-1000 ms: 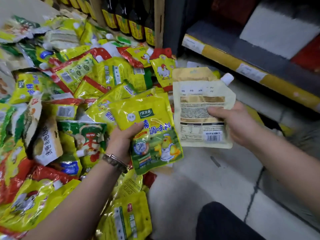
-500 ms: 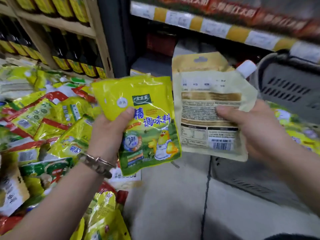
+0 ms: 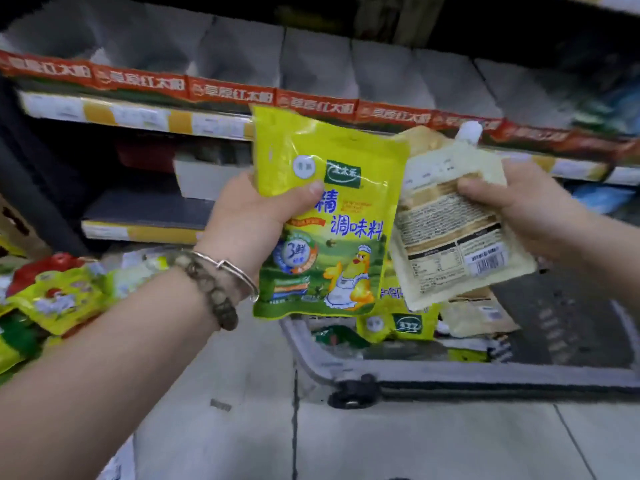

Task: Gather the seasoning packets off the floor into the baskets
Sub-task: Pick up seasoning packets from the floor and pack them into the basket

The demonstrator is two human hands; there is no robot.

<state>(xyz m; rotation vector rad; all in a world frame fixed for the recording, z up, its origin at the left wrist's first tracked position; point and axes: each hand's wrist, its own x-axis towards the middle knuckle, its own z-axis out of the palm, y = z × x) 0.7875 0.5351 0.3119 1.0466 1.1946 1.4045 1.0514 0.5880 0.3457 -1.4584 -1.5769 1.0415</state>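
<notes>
Your left hand (image 3: 256, 216) clamps a yellow seasoning packet (image 3: 332, 237) printed "调味料" and "3鲜". Your right hand (image 3: 512, 209) pinches a cream spouted pouch (image 3: 450, 237), barcode facing you. Both hang above the grey basket (image 3: 450, 372), which holds 1 matching yellow packet (image 3: 398, 323) among others.

The pile of packets (image 3: 52, 299) is blurred and cut off at the left edge. The basket (image 3: 450, 372) is cut off at the right. The small print on the cream pouch (image 3: 450, 237) cannot be read.
</notes>
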